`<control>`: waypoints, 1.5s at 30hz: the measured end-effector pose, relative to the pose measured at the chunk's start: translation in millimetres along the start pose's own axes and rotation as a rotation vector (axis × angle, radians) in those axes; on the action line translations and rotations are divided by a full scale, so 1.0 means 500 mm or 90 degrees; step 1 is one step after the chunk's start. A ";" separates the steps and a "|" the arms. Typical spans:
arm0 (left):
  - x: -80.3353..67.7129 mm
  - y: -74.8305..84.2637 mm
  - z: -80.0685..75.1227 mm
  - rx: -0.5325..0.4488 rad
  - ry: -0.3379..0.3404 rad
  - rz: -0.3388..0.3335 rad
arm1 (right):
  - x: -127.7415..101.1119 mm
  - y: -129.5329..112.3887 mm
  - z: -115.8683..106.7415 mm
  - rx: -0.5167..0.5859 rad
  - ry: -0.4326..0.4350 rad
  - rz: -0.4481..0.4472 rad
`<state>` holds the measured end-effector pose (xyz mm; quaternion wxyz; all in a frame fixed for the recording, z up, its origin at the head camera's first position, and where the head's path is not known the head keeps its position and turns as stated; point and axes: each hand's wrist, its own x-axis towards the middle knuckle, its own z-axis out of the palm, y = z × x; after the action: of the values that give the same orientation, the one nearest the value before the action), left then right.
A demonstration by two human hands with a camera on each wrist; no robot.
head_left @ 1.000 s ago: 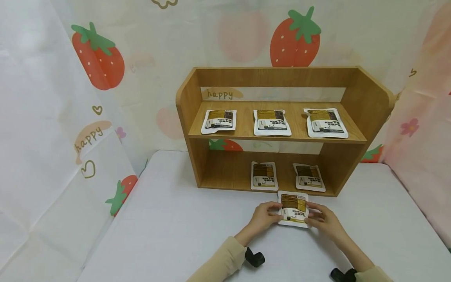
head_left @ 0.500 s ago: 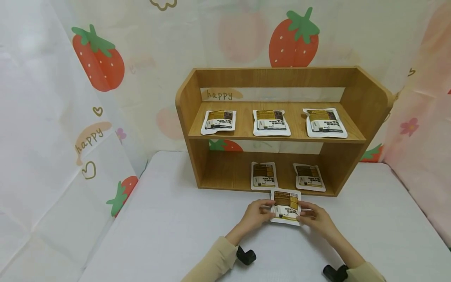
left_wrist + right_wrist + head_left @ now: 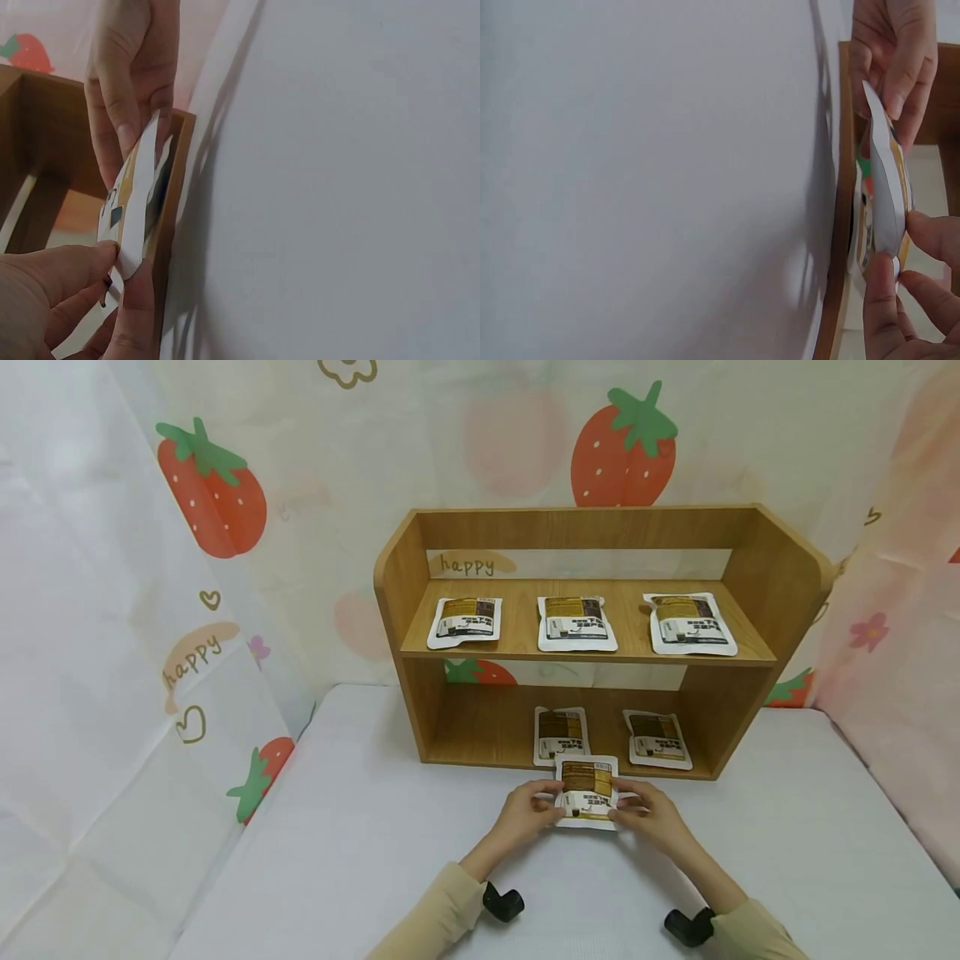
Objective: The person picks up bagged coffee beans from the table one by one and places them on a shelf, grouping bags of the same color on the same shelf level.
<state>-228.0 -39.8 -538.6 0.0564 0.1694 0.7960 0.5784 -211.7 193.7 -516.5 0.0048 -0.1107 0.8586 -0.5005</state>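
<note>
White tabletop carries a pouch (image 3: 587,781) raised just off it, near the wooden shelf's (image 3: 408,585) lower opening. Left hand (image 3: 525,806) and right hand (image 3: 651,814) pinch its opposite edges, apparently to keep it level; five pouches lie flat inside.

Left hand (image 3: 52,300) at lower left pinches the near edge of 1 flat pouch (image 3: 135,202); right hand (image 3: 131,75) at top pinches its far edge. Pouch is edge-on, just beside the wooden shelf edge (image 3: 171,217). White tabletop (image 3: 337,187) fills the right.
</note>
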 end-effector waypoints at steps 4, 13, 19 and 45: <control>-0.009 0.002 -0.017 0.007 0.008 -0.001 | 0.011 -0.003 0.015 0.004 -0.007 -0.004; -0.042 0.055 -0.060 -0.016 -0.001 0.025 | 0.028 -0.012 0.041 0.028 -0.016 -0.014; -0.048 0.048 -0.078 -0.005 0.007 0.032 | 0.024 -0.054 0.053 0.059 -0.020 -0.040; -0.054 -0.052 -0.170 0.043 0.123 -0.018 | 0.094 -0.063 0.176 0.037 -0.035 -0.093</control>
<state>-232.5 -132.4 -538.3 -0.0184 0.1033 0.8193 0.5637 -241.3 94.3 -528.5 -0.0049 -0.1870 0.8330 -0.5207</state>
